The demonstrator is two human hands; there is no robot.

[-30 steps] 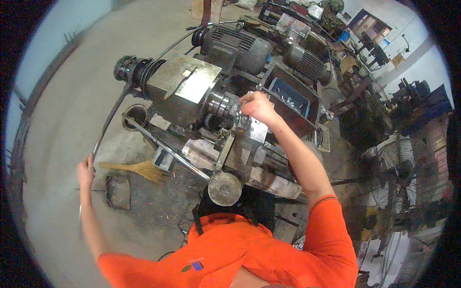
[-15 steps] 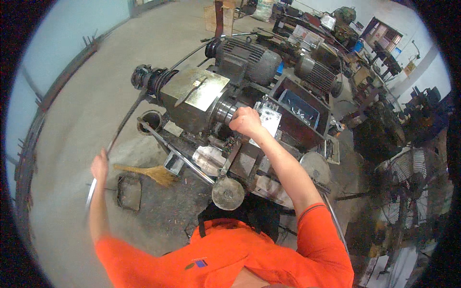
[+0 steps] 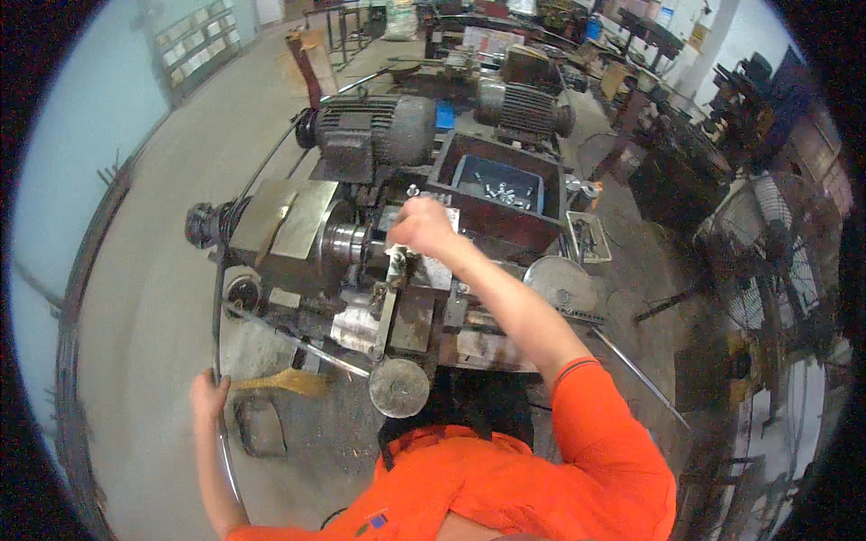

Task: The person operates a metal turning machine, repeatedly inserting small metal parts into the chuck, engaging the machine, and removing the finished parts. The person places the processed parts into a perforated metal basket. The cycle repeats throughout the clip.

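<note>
My left hand [image 3: 209, 395] is closed round a long metal lever [image 3: 217, 316] that runs up the left side of a small lathe-like machine. The lever's bright lower end lies along my left forearm. My right hand [image 3: 422, 225] is above the machine's tool slide, just right of the shiny round spindle nose [image 3: 345, 243]. Its fingers are curled together, and whatever they hold is hidden. Below that hand stands a small metal tool block [image 3: 397, 266]. A flat metal cover plate [image 3: 290, 215] with a tool-like strip on it tops the spindle housing.
Behind my right hand, a dark tray [image 3: 501, 185] holds several small shiny metal parts. A ribbed motor [image 3: 374, 126] stands behind the housing. Two round handwheels, a near one [image 3: 399, 388] and a right one [image 3: 561, 281], face me. A straw broom [image 3: 293, 381] lies left; a fan [image 3: 767, 257] stands right.
The view has turned, shifting the machine leftward. My right hand has moved off the spindle nose to its right. The lever, with my left hand on it, has swung toward me.
</note>
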